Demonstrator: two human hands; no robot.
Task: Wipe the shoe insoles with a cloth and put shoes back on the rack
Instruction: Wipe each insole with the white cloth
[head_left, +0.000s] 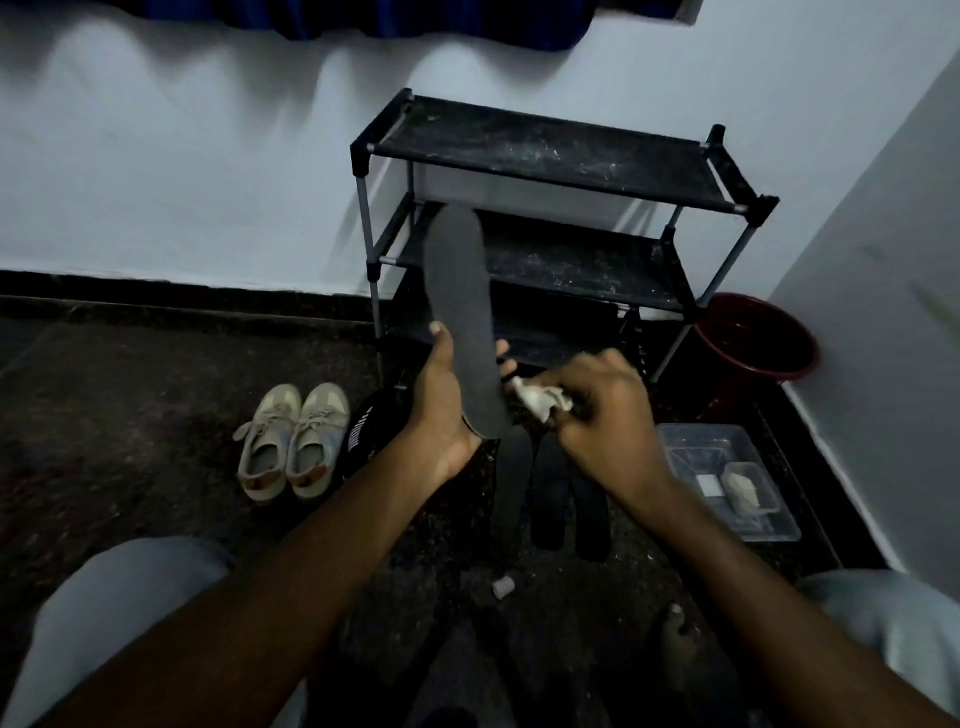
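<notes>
Item one: dark grey foam insole (457, 291), grasped at its heel end by the left grip (447, 400), toe end raised beyond it toward the black three-tier shoe rack (545, 156).
Item two: crumpled white cloth (543, 400), clenched in the right grip (597, 410), just beside the insole's lower edge.
Risk: wiping pressure on the unsupported toe end may bend the insole or work it out of the left grip.
Containers: clear plastic tub (691, 441), right of the right grip, holding a small white block and a pale lump; red bucket (763, 366), beyond the right grip, contents unclear.
</notes>
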